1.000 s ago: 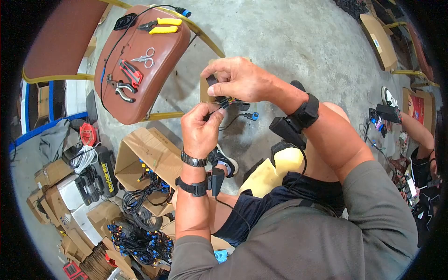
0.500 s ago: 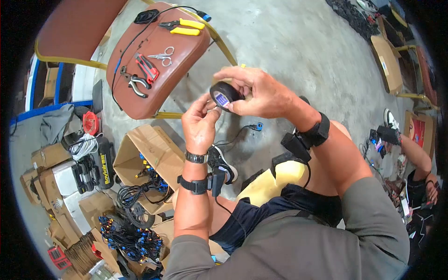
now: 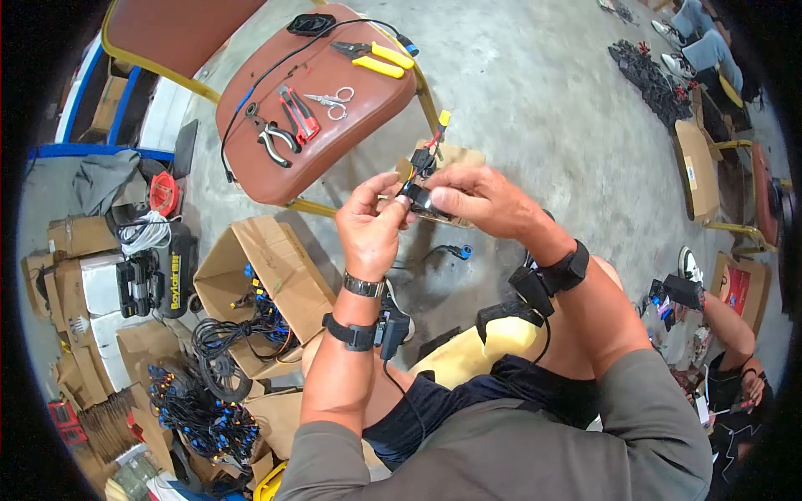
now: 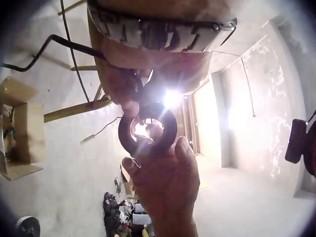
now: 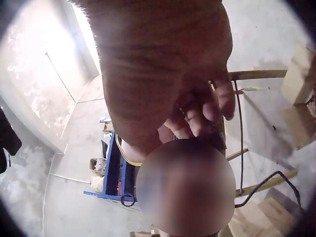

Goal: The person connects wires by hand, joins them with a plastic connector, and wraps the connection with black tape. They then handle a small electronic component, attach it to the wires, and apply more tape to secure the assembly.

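Observation:
In the head view my left hand point(image 3: 368, 238) pinches a wire harness point(image 3: 424, 160) between thumb and fingers. Coloured wires and black parts rise from that grip to a yellow connector point(image 3: 444, 119). Close beside it, my right hand point(image 3: 484, 200) holds a roll of black tape point(image 3: 424, 201), its thumb on the near side. From the left wrist, the tape roll point(image 4: 171, 129) shows as a dark ring above the fingers of the right hand point(image 4: 165, 190). The right wrist view shows the right palm point(image 5: 163, 64) with curled fingers; a blurred patch covers the area below.
A brown chair point(image 3: 251, 159) ahead bears yellow-handled pliers point(image 3: 376, 60), scissors point(image 3: 332, 102), a red cutter point(image 3: 299, 115), black-and-white pliers point(image 3: 277, 144) and a cable. Cardboard box point(image 3: 280, 259) and bundled cables point(image 3: 200, 417) lie at left. Another person's arm point(image 3: 727, 321) shows at right.
The tape roll, lifted with its labelled face showing half a second ago, is now lower and turned edge-on by the left fingertips. The yellow connector has come into sight. The head view has shifted.

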The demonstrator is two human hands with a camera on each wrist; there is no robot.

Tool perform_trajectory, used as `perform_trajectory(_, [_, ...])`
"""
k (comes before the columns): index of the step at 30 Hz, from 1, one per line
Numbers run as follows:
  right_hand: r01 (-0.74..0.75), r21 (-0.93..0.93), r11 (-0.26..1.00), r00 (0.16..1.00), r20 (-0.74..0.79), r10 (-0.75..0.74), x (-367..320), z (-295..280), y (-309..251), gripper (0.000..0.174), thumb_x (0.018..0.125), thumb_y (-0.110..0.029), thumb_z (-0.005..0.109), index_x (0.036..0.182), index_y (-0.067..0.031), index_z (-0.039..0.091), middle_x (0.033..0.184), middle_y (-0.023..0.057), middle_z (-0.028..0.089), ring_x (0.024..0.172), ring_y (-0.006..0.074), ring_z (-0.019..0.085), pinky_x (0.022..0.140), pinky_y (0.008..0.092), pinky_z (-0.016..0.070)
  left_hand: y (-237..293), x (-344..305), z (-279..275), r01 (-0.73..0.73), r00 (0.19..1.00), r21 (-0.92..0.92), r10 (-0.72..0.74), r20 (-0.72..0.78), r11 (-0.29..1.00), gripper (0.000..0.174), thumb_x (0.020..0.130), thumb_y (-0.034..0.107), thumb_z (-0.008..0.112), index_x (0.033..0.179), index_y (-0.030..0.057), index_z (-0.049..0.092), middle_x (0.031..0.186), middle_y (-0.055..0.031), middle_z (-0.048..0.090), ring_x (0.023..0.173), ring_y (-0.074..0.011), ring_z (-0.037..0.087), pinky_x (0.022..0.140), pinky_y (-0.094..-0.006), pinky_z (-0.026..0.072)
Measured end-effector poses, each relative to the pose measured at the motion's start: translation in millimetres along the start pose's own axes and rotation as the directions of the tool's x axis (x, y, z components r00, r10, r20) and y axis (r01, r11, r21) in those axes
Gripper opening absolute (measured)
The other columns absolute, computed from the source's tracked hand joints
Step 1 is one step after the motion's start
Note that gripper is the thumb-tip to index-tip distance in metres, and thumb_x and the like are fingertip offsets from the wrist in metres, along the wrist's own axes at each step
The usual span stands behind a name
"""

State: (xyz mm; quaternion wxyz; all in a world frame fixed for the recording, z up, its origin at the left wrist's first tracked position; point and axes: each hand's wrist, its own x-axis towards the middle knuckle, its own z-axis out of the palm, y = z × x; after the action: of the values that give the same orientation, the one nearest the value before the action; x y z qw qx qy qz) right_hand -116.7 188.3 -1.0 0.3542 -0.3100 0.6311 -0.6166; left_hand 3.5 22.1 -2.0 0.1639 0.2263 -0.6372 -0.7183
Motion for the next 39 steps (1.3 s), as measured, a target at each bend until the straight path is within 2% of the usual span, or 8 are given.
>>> perform_trajectory(7, [-0.021,-0.069,0.997,0.996,-0.082,0.016,8,9,10,0.048,0.101,-0.04,0.057,0.106,0.0061,0.068,0.089,0.0123,0.069,0.085,0.0166,0.06,0.079,0.0336,0.0491,-3,-8,10,-0.042,0.999,0.0,0.042,-0.007,0.999,0.032,0.087,-0.009,0.065,0.119,-0.0033,0.065,0.103,-0.0107,0.07,0.066,-0.0124,0.066,0.056,-0.0236,0.0527])
perform_trajectory(14, [-0.174,-0.201,0.964,0.985,-0.026,0.172,8,5,-1,0.039,0.094,-0.031,0.057,0.096,0.0063,0.069,0.078,0.015,0.067,0.078,0.0189,0.06,0.076,0.0354,0.0495,-5,-14,14,0.047,0.999,0.04,-0.046,-0.018,0.998,0.028,0.087,-0.009,0.066,0.115,-0.0034,0.066,0.099,-0.0105,0.071,0.062,-0.0116,0.065,0.052,-0.0234,0.0514])
perform_trajectory(19, [-0.036,-0.186,0.982,0.999,-0.038,0.029,10,8,15,0.035,0.093,-0.028,0.057,0.096,0.004,0.069,0.078,0.0173,0.068,0.077,0.0247,0.064,0.075,0.0383,0.0503,1,-15,20,0.05,0.996,-0.151,-0.061,-0.069,0.987,0.03,0.084,-0.012,0.065,0.112,-0.0028,0.067,0.099,-0.0133,0.072,0.056,-0.0116,0.061,0.047,-0.0234,0.0477])
perform_trajectory(26, [-0.062,-0.226,0.972,0.998,-0.035,0.055,8,15,7,0.033,0.094,-0.028,0.057,0.096,0.0029,0.069,0.082,0.0237,0.067,0.077,0.0329,0.065,0.074,0.0413,0.0505,-2,-14,11,0.125,0.983,-0.405,-0.169,-0.074,0.906,0.033,0.081,-0.013,0.065,0.112,-0.0026,0.067,0.101,-0.0168,0.073,0.05,-0.0088,0.053,0.042,-0.0198,0.0384])
perform_trajectory(29, [-0.074,-0.257,0.964,0.997,-0.042,0.066,11,17,6,0.035,0.095,-0.03,0.058,0.096,0.0036,0.068,0.082,0.0243,0.067,0.076,0.0334,0.065,0.073,0.0416,0.0502,-5,-10,3,0.135,0.986,-0.376,-0.16,-0.035,0.917,0.032,0.081,-0.014,0.067,0.11,-0.0032,0.067,0.099,-0.0148,0.072,0.048,-0.0072,0.049,0.041,-0.0198,0.0357])
perform_trajectory(32, [-0.063,-0.224,0.973,0.998,-0.034,0.057,10,18,18,0.04,0.097,-0.033,0.058,0.096,0.0053,0.067,0.083,0.0236,0.067,0.078,0.0332,0.065,0.074,0.0414,0.0498,5,-13,2,0.143,0.989,-0.232,-0.145,0.008,0.962,0.029,0.08,-0.013,0.07,0.108,-0.0033,0.067,0.098,-0.0102,0.071,0.055,-0.0058,0.053,0.047,-0.0187,0.0403])
perform_trajectory(35, [-0.085,-0.137,0.987,0.996,0.0,0.086,10,19,26,0.044,0.099,-0.036,0.056,0.098,0.0066,0.067,0.086,0.0221,0.069,0.08,0.0328,0.065,0.075,0.0411,0.0495,-5,-10,4,-0.01,0.999,-0.104,0.006,-0.045,0.994,0.028,0.081,-0.011,0.072,0.107,-0.0028,0.068,0.099,-0.0063,0.07,0.065,-0.0046,0.057,0.057,-0.0186,0.0457])
perform_trajectory(39, [-0.114,-0.231,0.966,0.993,0.006,0.119,9,16,23,0.047,0.101,-0.04,0.054,0.104,0.005,0.068,0.094,0.0201,0.072,0.088,0.0336,0.067,0.081,0.0445,0.049,-6,-6,-6,-0.033,0.999,0.074,0.035,-0.034,0.997,0.03,0.081,-0.01,0.073,0.109,-0.0014,0.069,0.102,-0.0052,0.07,0.074,-0.0055,0.061,0.066,-0.0203,0.0498])
